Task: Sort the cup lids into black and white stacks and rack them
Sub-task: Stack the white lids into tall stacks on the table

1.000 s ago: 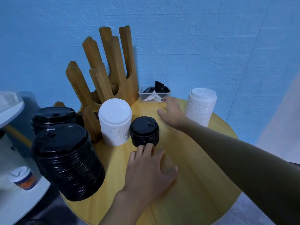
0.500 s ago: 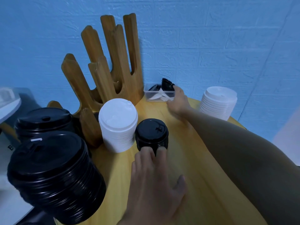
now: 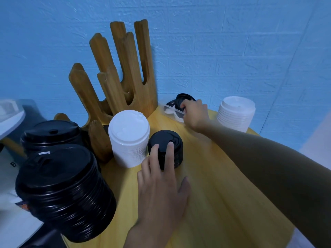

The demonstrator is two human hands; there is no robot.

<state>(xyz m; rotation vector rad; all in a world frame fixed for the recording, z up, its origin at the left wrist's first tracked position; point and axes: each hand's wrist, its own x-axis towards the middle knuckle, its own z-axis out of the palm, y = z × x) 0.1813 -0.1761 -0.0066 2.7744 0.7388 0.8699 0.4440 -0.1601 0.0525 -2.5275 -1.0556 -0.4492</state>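
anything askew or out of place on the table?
Mostly the clear tray at the back: black and white lids lie jumbled in it, one black lid on edge, gripped by the right hand. The nearest black stack looks tilted, though that may be lens distortion.

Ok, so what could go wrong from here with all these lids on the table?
1. Your right hand grips a black lid in the clear tub by the wall; a sharp pull might drag the tub.
2. Your left hand rests its fingers on the short black stack, close beside the tall white stack; a push could topple either.
3. The big black stack at the table's near left edge looks tilted; it may slide off.
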